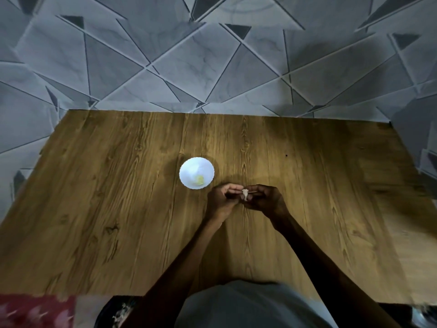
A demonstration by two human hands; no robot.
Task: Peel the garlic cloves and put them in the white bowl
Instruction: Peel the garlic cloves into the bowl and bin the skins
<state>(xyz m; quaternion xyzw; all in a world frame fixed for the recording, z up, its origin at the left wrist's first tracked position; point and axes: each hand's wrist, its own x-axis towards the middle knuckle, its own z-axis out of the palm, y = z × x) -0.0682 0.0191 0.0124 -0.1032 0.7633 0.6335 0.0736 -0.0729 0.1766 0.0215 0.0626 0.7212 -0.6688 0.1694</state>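
Centrally, small pale garlic clove (245, 194), skin ragged

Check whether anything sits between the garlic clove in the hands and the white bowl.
Nothing visible blocks it. The garlic clove is pinched between the left hand and right hand; the white bowl sits just beyond the left hand, to its left. Only that hand and bare table lie between them.
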